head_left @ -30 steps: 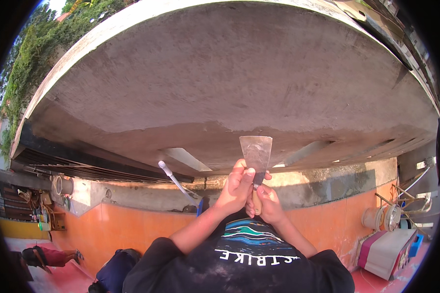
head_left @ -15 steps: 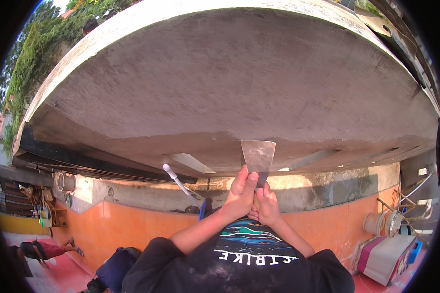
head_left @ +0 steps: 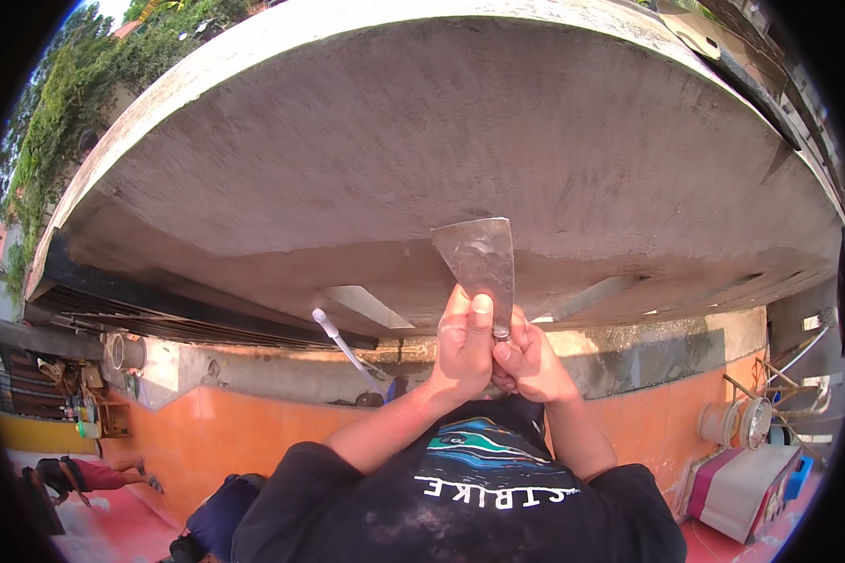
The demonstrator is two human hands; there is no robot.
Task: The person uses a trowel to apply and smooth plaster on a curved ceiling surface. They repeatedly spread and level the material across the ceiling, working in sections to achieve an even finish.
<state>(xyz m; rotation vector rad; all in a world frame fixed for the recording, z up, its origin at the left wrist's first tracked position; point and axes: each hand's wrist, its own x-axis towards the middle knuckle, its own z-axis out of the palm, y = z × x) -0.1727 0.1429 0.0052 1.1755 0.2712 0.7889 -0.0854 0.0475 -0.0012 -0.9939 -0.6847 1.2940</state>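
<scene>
A wide-bladed putty knife [head_left: 483, 251] points upward in front of the grey plastered surface [head_left: 460, 131], its blade leaning slightly left. My left hand [head_left: 466, 345] is closed on it, the thumb lying along the lower blade. Beside it, my right hand [head_left: 535, 364] wraps round the handle end, the fingers of both hands meeting. Most of the handle is hidden by my hands. The blade's top edge overlaps the plaster in view; whether it touches, I cannot tell.
A white-tipped pole [head_left: 340, 340] stands left of my hands. Dark metal bars [head_left: 160, 314] run along the left. Buckets [head_left: 730, 424] and a striped box-like thing [head_left: 744, 493] are at the right. Another person [head_left: 84, 477] is at the far lower left, near a dark blue bag-like item [head_left: 225, 516].
Both hands have risen with the putty knife, and its blade has moved up and tilted left. My forearms are raised further. The person at the far left has shifted slightly.
</scene>
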